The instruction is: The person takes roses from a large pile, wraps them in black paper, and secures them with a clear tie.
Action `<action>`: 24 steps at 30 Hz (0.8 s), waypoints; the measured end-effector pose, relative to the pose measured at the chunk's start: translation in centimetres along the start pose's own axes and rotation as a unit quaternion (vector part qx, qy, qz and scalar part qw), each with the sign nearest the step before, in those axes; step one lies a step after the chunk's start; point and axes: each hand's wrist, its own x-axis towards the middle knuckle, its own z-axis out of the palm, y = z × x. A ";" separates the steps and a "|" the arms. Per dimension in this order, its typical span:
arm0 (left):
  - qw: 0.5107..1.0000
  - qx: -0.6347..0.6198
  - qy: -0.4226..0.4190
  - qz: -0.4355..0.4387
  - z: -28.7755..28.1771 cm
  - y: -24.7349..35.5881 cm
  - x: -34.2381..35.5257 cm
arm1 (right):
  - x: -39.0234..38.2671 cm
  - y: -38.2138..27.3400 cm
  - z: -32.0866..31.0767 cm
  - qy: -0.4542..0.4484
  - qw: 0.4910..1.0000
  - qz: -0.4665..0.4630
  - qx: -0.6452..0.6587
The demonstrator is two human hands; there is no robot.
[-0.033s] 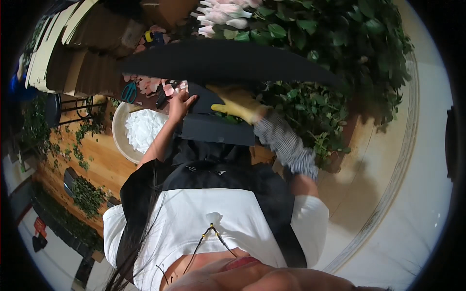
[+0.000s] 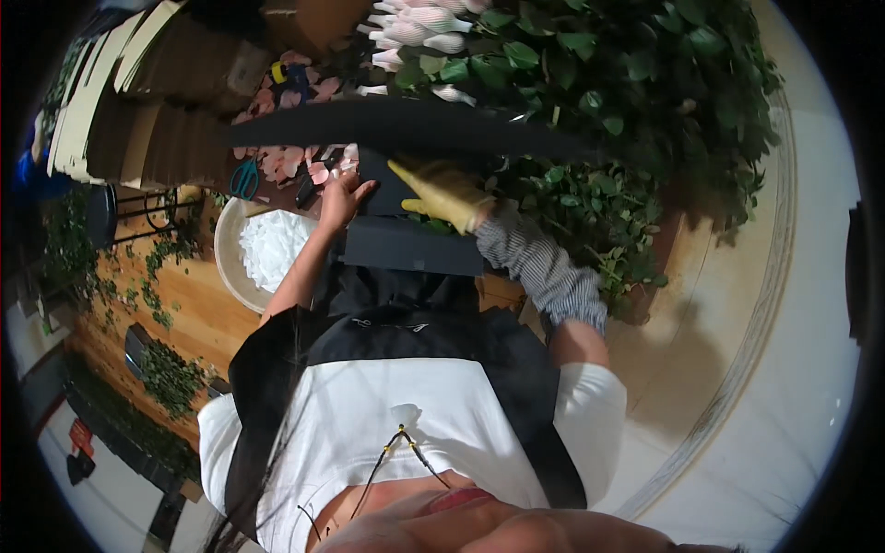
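A black box (image 2: 413, 247) lies in front of my body, its inner side showing dark grey. My bare left hand (image 2: 341, 198) grips the box's left edge, its thumb over the edge. Over the right part of the box is my right hand (image 2: 442, 195), in a yellow glove with a striped sleeve; its thumb and fingers are apart, with nothing seen in them. Some green leaves (image 2: 431, 223) show below the gloved hand. A long black panel (image 2: 406, 124) crosses the view beyond both hands, seen nearly edge-on; whether it joins the box is hidden.
Pink petals (image 2: 281, 161) and teal-handled scissors (image 2: 244, 178) lie left of the box. A pale tub (image 2: 226, 253) of white pieces (image 2: 272, 244) stands below them. Stacked cardboard (image 2: 166, 138) is at far left, leafy stems (image 2: 645, 111) at right, pink-wrapped blooms (image 2: 419, 32) at the back.
The long black panel looks thinner and has tilted, baring more petals and wrapped blooms behind it. My gloved right hand has shifted slightly left. My left hand stays on the box.
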 end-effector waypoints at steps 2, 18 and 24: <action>0.995 0.100 -0.030 0.008 -0.7 0.0 0.4 | 1.2 0.3 1.4 0.016 1.000 -0.011 -0.014; 0.948 0.109 -0.227 0.194 -5.2 16.7 -1.2 | 4.0 2.2 8.2 0.151 0.982 0.002 -0.112; 0.816 0.424 -0.027 0.392 0.1 19.8 5.5 | 3.8 1.6 7.1 0.119 0.963 0.057 -0.237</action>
